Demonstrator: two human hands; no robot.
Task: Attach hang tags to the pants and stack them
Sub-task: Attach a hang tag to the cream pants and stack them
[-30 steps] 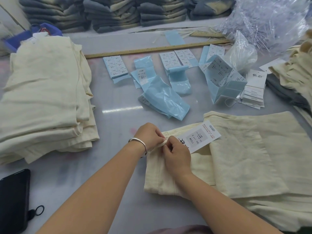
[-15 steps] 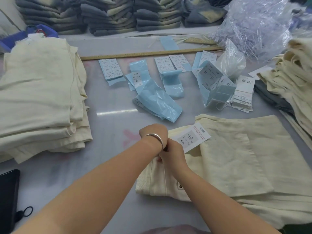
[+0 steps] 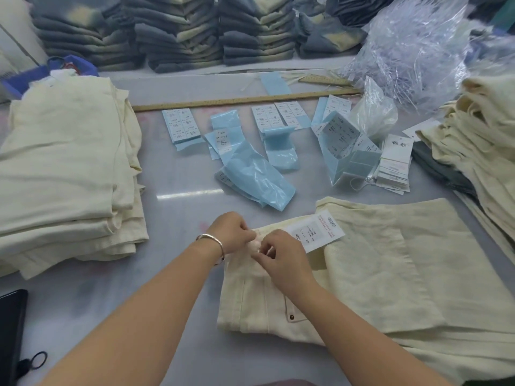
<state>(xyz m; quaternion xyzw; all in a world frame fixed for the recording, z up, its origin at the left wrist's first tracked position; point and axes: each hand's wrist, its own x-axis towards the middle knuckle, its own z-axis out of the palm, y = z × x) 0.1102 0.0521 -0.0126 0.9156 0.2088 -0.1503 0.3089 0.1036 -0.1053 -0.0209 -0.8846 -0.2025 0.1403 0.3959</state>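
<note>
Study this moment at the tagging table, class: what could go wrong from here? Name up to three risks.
1. Both hands, left hand and right hand, pinch at the waistband of the cream pants; the hang tag might end up loosely fastened and slip off.
2. A sleeve or arm could sweep the loose sticker sheets and blue backing strips out of order.
3. The finished stack looks uneven and may slump.

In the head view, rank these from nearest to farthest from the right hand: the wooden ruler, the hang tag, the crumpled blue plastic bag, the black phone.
From the right hand:
1. hang tag, touching it, just right
2. crumpled blue plastic bag, beyond, mid-table
3. wooden ruler, far side of the table
4. black phone, far left edge
</note>
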